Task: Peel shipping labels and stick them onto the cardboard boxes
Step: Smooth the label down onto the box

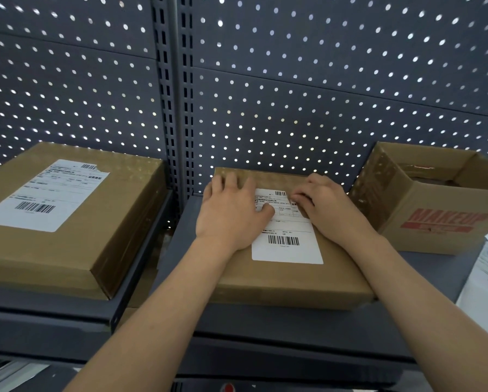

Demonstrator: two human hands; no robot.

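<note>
White label (286, 236) — left hand (231, 210), right hand (330, 207) pressing.

Matt cardboard box (291, 275), white paper label (288, 250), perforated metal backboard (322, 94).

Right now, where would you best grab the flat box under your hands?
Likely grip the flat box by its left and right edges near the front, coming from both sides: it lies flat, and the open box crowds its far right corner.

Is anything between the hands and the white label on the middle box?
Nothing visible. The left hand and right hand touch the white paper shipping label directly, and it lies flat on the brown cardboard box.
</note>
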